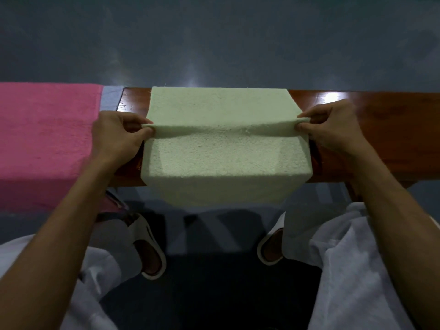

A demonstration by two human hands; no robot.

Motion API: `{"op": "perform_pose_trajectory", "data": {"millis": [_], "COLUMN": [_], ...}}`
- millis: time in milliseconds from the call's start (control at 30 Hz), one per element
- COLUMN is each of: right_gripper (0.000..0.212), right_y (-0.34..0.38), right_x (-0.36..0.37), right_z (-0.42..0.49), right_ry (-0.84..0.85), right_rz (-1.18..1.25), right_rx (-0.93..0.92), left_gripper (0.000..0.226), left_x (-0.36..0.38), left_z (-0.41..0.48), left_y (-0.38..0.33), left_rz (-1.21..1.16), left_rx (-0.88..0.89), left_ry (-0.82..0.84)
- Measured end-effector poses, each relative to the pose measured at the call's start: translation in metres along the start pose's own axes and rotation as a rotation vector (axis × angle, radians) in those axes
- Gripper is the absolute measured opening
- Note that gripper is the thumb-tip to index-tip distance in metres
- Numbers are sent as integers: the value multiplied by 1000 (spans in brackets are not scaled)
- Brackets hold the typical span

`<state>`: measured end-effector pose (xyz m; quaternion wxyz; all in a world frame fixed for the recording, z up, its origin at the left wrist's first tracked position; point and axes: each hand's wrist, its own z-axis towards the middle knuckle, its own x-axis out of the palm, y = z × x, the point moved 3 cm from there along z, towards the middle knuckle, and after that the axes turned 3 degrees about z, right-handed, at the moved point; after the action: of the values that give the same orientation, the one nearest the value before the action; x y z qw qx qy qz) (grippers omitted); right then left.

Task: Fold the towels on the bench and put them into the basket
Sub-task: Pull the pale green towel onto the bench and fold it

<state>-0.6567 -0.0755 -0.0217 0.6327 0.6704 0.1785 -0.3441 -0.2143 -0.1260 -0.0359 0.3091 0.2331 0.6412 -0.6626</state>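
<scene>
A: On the worktop (381, 139), dead centre: pale green towel (223, 158). It lies across the wood, far edge at the back rim, near edge hanging over the front toward the person's knees.
B: Flat?
A: No. A ridge of cloth is lifted across its middle, running left to right. The rest lies on the wood.
B: Hands?
A: Left hand (116, 134) pinches the left end of the ridge between thumb and curled fingertips. Right hand (333, 129) pinches the right end the same way (both closed tight on the cloth, nothing else held). The ridge is stretched between them.
B: Other cloth?
A: Pink towel (42, 139) at the left, draped over the worktop and hanging down the front, well apart from the green one. The left forearm crosses in front of its lower corner. A blue-grey strip (110, 97) shows just beside the pink edge at the back. Cannot tell what it is.
B: Anything lower down?
A: White trousers (357, 270), left slipper (152, 256), right slipper (271, 251), both pale, on the dark floor (214, 44) below the hanging green edge.
</scene>
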Motion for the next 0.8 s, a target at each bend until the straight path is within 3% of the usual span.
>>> {"op": "perform_pose_trajectory", "data": {"millis": [167,433,533,667,800], "right_gripper": [24,20,6,8,8], "right_y": [-10,-2,8,15,17], "right_x": [-1,-5,3,20,30], "right_z": [6,4,0,-3,5], "right_ry": [-77,-188,-219,-133,-110], "right_rz": [15,-19,161,451,533], "right_rx": [36,27,109,388,535], "left_gripper": [17,14,7,5,9], "left_x": [-2,-6,-3,3,5], "left_z": [3,4,1,-4,-4], "left_y": [1,-1,-4,-19,-29], "left_rz": [39,86,-31,-354,-506], "left_rx": [55,70,-54,-316,-493], "left_ry": [-88,-76,-26,186,315]}}
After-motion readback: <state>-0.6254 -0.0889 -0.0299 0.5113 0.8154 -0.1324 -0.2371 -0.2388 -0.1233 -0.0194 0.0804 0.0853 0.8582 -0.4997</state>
